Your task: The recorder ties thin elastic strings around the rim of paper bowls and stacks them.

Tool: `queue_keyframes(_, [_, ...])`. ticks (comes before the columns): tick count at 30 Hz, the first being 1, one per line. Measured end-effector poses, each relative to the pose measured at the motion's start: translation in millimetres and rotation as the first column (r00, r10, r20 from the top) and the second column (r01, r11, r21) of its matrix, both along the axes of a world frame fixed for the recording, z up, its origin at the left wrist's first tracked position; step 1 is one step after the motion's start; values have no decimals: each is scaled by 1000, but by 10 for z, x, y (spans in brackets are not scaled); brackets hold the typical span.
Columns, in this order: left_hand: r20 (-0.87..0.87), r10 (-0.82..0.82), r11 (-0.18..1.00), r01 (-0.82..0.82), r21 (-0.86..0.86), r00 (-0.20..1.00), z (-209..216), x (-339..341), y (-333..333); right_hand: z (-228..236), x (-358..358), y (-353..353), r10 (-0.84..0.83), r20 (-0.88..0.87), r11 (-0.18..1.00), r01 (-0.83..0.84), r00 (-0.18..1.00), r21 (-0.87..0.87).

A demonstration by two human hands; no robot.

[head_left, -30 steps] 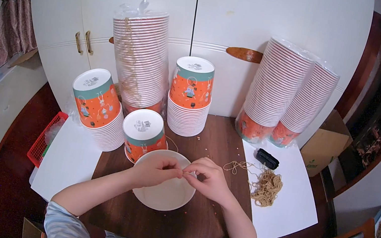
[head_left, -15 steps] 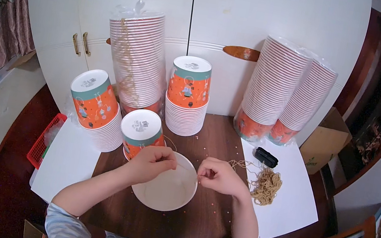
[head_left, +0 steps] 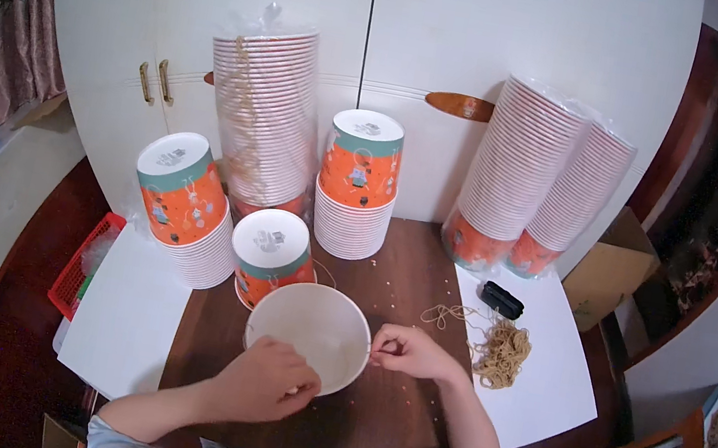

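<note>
An open paper bucket (head_left: 320,317), white inside, stands before me with its mouth up. At its right rim, my right hand (head_left: 409,352) is closed in a pinch on a thin bit of string (head_left: 372,351). My left hand (head_left: 271,382) lies over the near left rim, fingers curled in; what they hold, if anything, is hidden. Just behind stands an upturned orange and green paper bucket (head_left: 270,276), with a thin string loop at its right side. A tangle of tan string (head_left: 504,355) lies to the right, beside a small black object (head_left: 501,299).
Upturned bucket stacks stand at the left (head_left: 183,195) and back middle (head_left: 360,172). Tall plastic-wrapped stacks rise at the back left (head_left: 263,113) and back right (head_left: 521,166). White cabinet doors (head_left: 439,29) close off the back. A red basket (head_left: 81,268) sits beyond the table's left edge.
My left hand has come down and nearer, from above the open bucket to its near left rim. My right hand has shifted slightly nearer and stays at the right rim.
</note>
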State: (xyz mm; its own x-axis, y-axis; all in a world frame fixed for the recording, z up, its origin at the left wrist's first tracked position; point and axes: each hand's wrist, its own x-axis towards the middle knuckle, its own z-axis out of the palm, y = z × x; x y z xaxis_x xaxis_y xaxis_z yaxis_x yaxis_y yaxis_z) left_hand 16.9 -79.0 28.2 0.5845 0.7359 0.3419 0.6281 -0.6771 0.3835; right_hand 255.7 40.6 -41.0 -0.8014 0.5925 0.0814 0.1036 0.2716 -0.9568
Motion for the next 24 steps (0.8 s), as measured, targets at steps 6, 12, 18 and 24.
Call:
queue_keyframes(6, [-372,29,952,87,292,928,-328,-24,-422,-456,-190,-387,-216,-167,976,210,962,-51])
queue_keyframes(12, [-389,307,897,-127,423,869,-544,-349,-513,-518,-417,-719,-388,-256,902,421,886,91])
queue_keyframes(18, [-256,408,907,-359,219,876,-754,-326,-569,-598,-683,-1007,-427,-260,904,418,866,-91])
queue_keyframes(24, [40,426,891,-427,153,904,-956,54,-506,-665,-787,-1117,-409,-367,902,307,836,-305])
